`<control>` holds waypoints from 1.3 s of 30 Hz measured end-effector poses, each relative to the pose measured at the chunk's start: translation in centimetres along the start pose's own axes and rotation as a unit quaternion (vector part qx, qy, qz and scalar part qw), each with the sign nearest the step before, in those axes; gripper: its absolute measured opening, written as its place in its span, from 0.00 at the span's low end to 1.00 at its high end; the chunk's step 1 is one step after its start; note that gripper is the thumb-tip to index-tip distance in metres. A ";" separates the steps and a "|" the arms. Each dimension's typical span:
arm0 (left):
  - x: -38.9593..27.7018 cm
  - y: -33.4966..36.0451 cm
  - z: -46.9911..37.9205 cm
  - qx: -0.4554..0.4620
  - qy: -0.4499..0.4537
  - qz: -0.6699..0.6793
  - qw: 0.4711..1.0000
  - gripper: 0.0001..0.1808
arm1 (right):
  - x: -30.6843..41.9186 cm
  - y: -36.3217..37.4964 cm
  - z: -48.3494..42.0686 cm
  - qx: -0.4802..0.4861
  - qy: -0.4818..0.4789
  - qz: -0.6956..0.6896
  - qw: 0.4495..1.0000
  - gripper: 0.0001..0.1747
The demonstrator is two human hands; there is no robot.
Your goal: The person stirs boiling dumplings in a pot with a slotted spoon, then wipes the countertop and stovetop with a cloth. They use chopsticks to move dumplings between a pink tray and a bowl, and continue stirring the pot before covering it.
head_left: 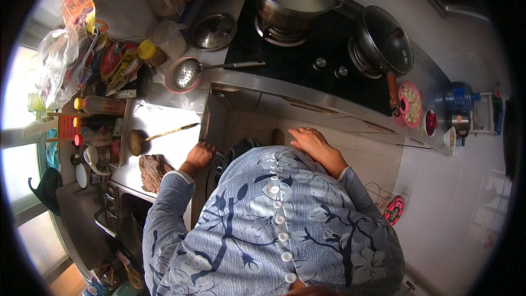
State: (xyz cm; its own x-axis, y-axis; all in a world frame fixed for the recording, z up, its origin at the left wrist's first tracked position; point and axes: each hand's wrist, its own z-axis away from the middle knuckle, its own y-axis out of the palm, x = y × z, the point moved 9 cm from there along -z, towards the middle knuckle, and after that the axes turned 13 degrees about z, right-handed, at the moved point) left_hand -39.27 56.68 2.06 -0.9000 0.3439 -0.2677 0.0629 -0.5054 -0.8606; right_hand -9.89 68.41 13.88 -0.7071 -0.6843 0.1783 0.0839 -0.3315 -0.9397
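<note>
My left hand (201, 155) rests at the edge of the white countertop (181, 109), with nothing visible in it. Near it lie a crumpled brown cloth (155, 172) and a ladle (134, 142) with a long handle. My right hand (311, 142) is in front of my belly, fingers loosely extended and holding nothing. Ahead on the black gas hob (283, 63) stands a large steel pot (294, 14) under a glass lid, its contents pale. To its right, a dark wok (372, 45) with a wooden handle sits on the other burner, a glass lid over it.
A slotted skimmer (187, 73) lies across a red-rimmed bowl (169, 84). A loose pot lid (213, 31) lies left of the hob. Bottles (102, 105) crowd the left side, above the sink (133, 209). A pink basket (418, 109) of what look like dumplings is on the right.
</note>
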 end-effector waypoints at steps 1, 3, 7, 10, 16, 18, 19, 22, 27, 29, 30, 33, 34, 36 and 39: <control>0.0 -0.1 0.0 -0.010 0.003 -0.001 1.000 0.14 | 0.0 0.0 0.0 0.003 0.001 0.001 1.000 0.20; 0.2 0.3 0.0 -0.002 0.004 -0.001 1.000 0.14 | 0.0 0.0 0.0 0.004 0.004 0.001 1.000 0.20; 0.0 0.0 0.1 -0.039 0.018 -0.016 0.999 0.13 | 0.2 -0.3 0.2 0.004 0.003 -0.005 1.000 0.19; -0.1 -0.1 0.1 -0.053 0.024 -0.015 0.998 0.13 | 0.2 -0.3 0.2 0.009 0.002 -0.008 1.000 0.18; -0.1 -0.2 0.1 -0.068 0.027 -0.018 0.997 0.12 | 0.1 -0.1 0.1 0.016 0.007 -0.009 1.000 0.18; 0.0 0.1 0.0 -0.053 0.026 -0.016 0.998 0.12 | 0.1 -0.1 0.1 0.018 0.006 -0.010 1.000 0.18; 0.0 -0.2 0.0 -0.068 0.029 -0.010 0.997 0.12 | 0.0 -0.1 0.1 0.018 0.006 -0.011 1.000 0.18; 0.0 -0.1 0.0 -0.072 0.031 -0.007 0.997 0.12 | 0.0 -0.1 0.1 0.018 0.008 -0.010 1.000 0.18; 0.0 0.2 0.1 -0.061 0.030 -0.020 0.997 0.13 | 0.1 -0.2 0.0 0.013 0.007 -0.009 1.000 0.18; -0.2 -0.4 0.2 -0.075 0.034 -0.019 0.996 0.13 | 0.1 -0.1 0.0 0.017 0.006 -0.005 1.000 0.18; -0.2 -0.2 0.2 -0.056 0.032 -0.024 0.998 0.14 | 0.2 -0.1 0.0 0.016 0.004 -0.007 1.000 0.19; -0.5 -0.8 0.4 -0.035 0.024 -0.019 0.999 0.15 | 0.2 0.1 -0.1 0.017 0.003 -0.006 1.000 0.20; -0.7 -1.2 0.5 -0.043 0.023 -0.016 0.999 0.14 | 0.1 0.1 -0.1 0.014 0.003 -0.009 1.000 0.20; -0.8 -1.1 0.7 -0.007 0.016 -0.023 1.000 0.13 | 0.2 0.2 -0.2 0.012 -0.001 -0.012 1.000 0.20; -1.3 -2.0 1.1 -0.053 0.029 -0.024 0.998 0.12 | 0.4 0.4 -0.3 0.011 -0.018 -0.012 1.000 0.20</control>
State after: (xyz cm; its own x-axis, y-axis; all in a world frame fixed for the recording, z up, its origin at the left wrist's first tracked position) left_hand -38.71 56.43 4.58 -0.8764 0.4130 -0.2478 0.0685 -0.4026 -0.9128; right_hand -10.29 68.21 13.52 -0.6835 -0.6988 0.2110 0.0830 -0.3617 -0.9286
